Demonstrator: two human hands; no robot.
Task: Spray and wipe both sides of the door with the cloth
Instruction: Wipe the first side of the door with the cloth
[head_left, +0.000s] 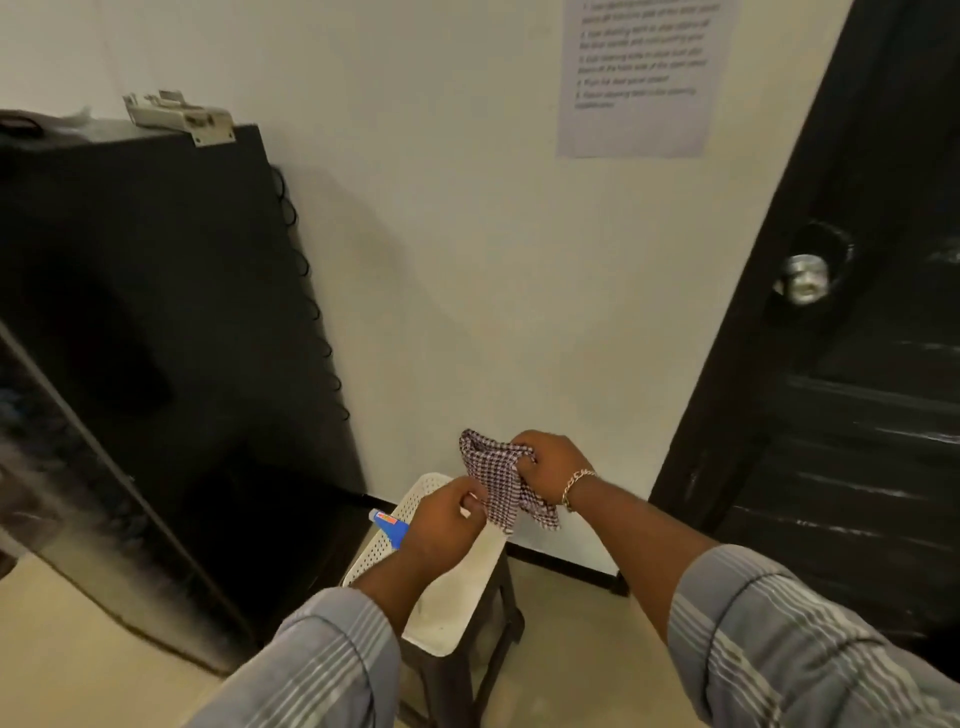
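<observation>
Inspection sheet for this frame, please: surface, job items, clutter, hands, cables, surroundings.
Surface: white perforated tray on a dark stool.
Job's things: checked cloth held above the tray; blue spray bottle lying on the tray; black door at right, streaked, with metal knob.
Clutter: metal bracket on a black cabinet.
Hands: left hand and right hand both grip the cloth.
Cables: nothing seen.
Surroundings: printed notice on the wall, text unreadable.

Home interior, likely a kitchen corner: black fridge (156, 312) with rear coils against plain wall (467, 234), dark door (857, 415), taped instruction sheet (641, 73).
</observation>
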